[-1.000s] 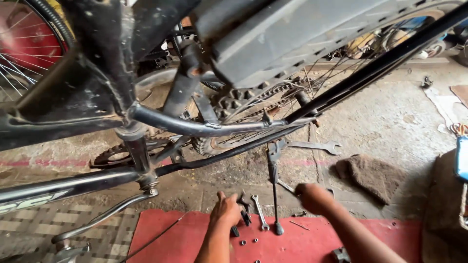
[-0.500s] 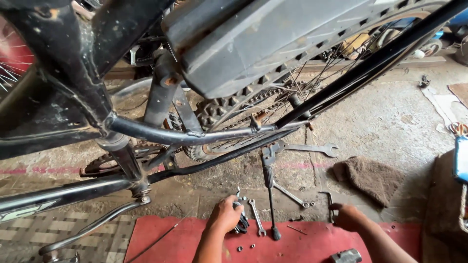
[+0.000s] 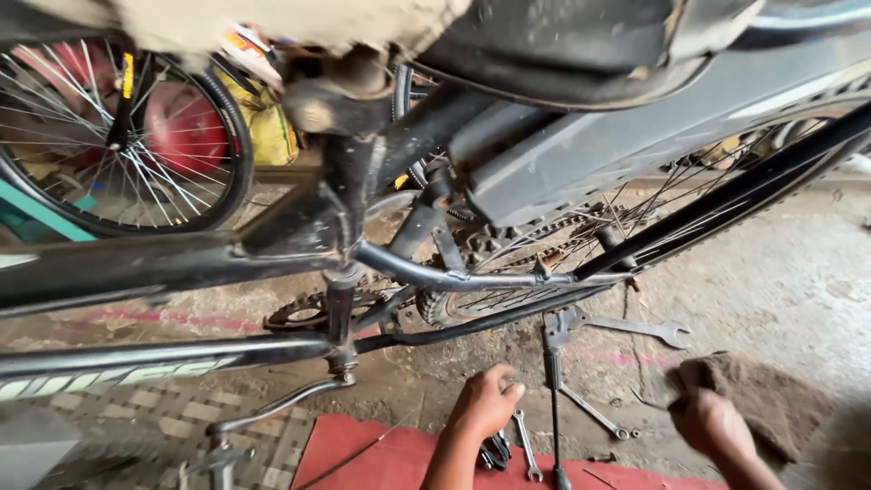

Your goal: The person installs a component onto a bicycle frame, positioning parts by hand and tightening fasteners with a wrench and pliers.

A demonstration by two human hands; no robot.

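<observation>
A black bicycle frame (image 3: 181, 263) stands over a concrete floor. My left hand (image 3: 485, 404) reaches up from the bottom edge with its fingers curled into a fist, just left of the thin kickstand (image 3: 552, 381). Nothing shows inside the fist. Dark pliers (image 3: 494, 451) lie beside its wrist on a red mat (image 3: 363, 454). My right hand (image 3: 712, 422) is at the lower right, gripping the near edge of a brown cloth (image 3: 771, 399) that lies on the floor.
Open-ended wrenches lie on the floor: one (image 3: 635, 327) behind the kickstand, another (image 3: 590, 413) beside it, a small one (image 3: 526, 445) on the mat. The chainring (image 3: 304, 313), a spoked wheel (image 3: 127, 136) and a red round object (image 3: 186, 127) are to the left.
My right hand has moved from the red mat out to the right and taken hold of the brown cloth. My left hand stays by the tools. The view has shifted along the bicycle.
</observation>
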